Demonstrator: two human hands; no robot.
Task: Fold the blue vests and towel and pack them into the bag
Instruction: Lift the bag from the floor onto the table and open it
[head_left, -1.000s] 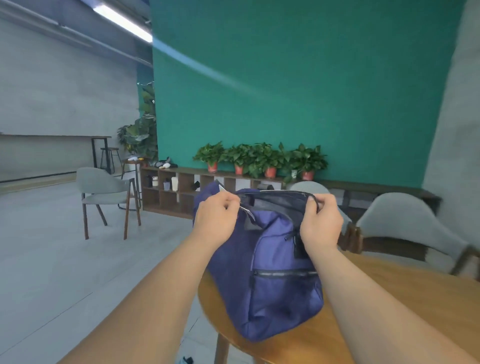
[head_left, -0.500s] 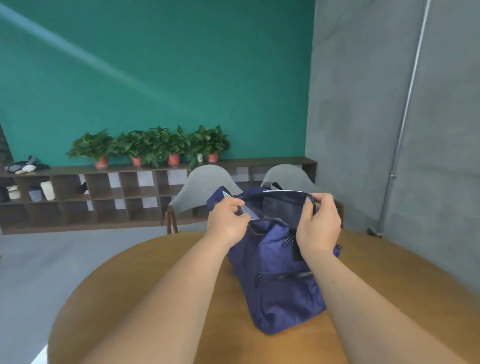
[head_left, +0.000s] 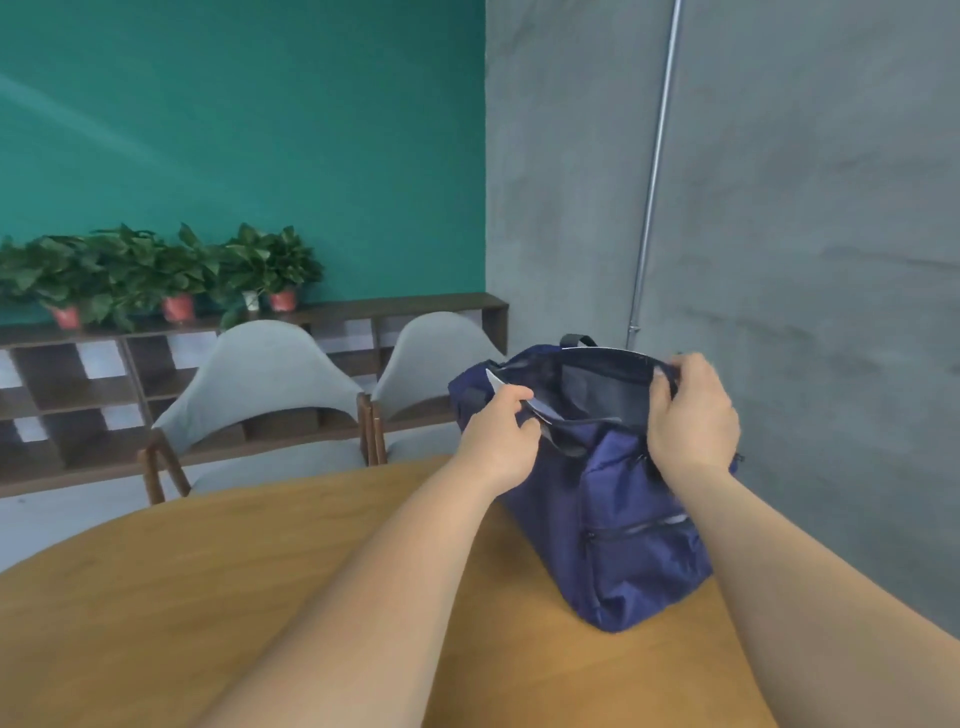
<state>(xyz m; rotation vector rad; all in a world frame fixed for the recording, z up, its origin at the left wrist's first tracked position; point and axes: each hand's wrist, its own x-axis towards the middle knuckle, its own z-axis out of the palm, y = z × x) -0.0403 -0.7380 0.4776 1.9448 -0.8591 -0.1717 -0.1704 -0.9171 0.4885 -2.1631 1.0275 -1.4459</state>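
Observation:
A dark blue bag (head_left: 613, 525) stands upright on the round wooden table (head_left: 218, 587), right of centre. Its top is pulled open and a dark lining shows inside. My left hand (head_left: 498, 431) grips the near left edge of the opening. My right hand (head_left: 691, 415) grips the right edge of the opening, fingers curled over the rim. No blue vests or towel are in view.
Two grey chairs (head_left: 260, 410) stand behind the table on its far side. A low wooden shelf (head_left: 83, 384) with potted plants (head_left: 156, 275) runs along the green wall. A grey concrete wall (head_left: 779, 260) with a metal pipe rises to the right.
The view has swung to the right, so the bag now sits right of centre. Both hands keep their hold on the bag's opening and have spread it wider.

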